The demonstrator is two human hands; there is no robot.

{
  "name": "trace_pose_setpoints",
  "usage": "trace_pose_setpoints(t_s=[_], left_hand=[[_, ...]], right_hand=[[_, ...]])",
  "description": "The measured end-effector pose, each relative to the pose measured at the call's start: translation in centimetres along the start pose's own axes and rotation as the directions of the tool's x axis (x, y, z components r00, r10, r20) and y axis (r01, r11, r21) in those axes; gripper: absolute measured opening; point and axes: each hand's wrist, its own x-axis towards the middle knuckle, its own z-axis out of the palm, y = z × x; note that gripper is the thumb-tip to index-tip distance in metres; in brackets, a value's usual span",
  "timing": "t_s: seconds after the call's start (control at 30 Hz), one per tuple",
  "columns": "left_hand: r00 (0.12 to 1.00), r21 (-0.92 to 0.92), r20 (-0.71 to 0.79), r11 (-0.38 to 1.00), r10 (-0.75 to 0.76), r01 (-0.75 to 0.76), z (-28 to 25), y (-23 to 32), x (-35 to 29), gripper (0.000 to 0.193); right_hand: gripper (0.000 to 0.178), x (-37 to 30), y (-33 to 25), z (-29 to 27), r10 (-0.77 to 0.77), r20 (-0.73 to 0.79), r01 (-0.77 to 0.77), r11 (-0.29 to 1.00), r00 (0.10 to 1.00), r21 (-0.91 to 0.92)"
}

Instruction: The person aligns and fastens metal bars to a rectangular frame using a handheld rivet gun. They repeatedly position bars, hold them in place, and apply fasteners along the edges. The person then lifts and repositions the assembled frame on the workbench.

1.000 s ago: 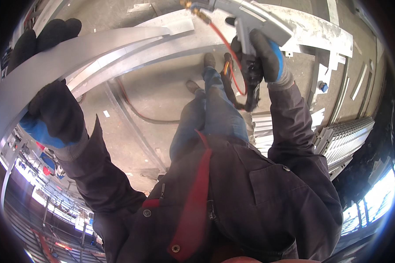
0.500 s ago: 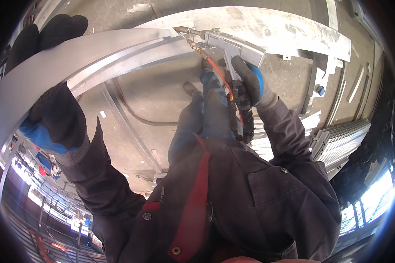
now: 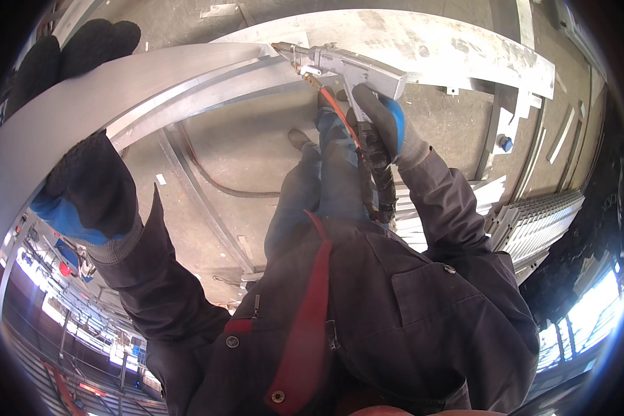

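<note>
My left hand (image 3: 93,184), in a black and blue glove, holds a long, wide metal strip (image 3: 111,90) on the left. Dark gloved fingers show past the strip's far edge, in line with that hand; the strip hides what lies between. A grey pistol-shaped welding gun (image 3: 364,69) is in my right hand (image 3: 383,121), its fingers wrapped round the grip. The gun's narrow tip points left, at the strip's far right end; whether it touches I cannot tell. A red hose (image 3: 336,107) and a thick black cable (image 3: 378,159) run from the gun toward me.
A broad pale metal plate (image 3: 478,59) lies beyond the gun. Metal bars (image 3: 204,201) and a dark hose (image 3: 232,193) cross the floor below. Stacked slatted metal pieces (image 3: 541,218) stand at right, near a blue cap (image 3: 505,144). My legs (image 3: 298,187) are beneath the work.
My right hand and the back of the welding gun have shifted slightly left. The gun's tip stays near the strip's end. My left hand is almost still.
</note>
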Motion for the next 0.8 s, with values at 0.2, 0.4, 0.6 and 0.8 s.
trace_pose_setpoints(t_s=[0.2, 0.4, 0.6, 0.8], left_hand=[[1.000, 0.024, -0.016, 1.000, -0.003, 0.003, 0.4, 0.3, 0.2, 0.061], [0.994, -0.024, -0.088, 0.998, -0.067, 0.065, 0.4, 0.2, -0.5, 0.059], [0.960, -0.209, -0.200, 0.966, -0.194, 0.152, -0.5, 0.2, -2.3, 0.058], [0.962, -0.189, -0.207, 0.972, -0.180, 0.142, -0.6, 0.0, -3.1, 0.057]], right_hand=[[0.050, 0.5, -0.3, 0.2, 0.165, -0.022, -0.159, 0.974, 0.986, 0.159], [0.042, 1.0, 0.8, -0.3, -0.090, 0.066, 0.100, 0.982, 0.994, -0.163], [0.048, 1.3, 1.1, -0.2, -0.108, 0.058, 0.120, 0.952, 0.992, -0.281], [0.044, 1.2, 1.4, 0.1, -0.164, 0.055, 0.172, 0.954, 0.985, -0.245]])
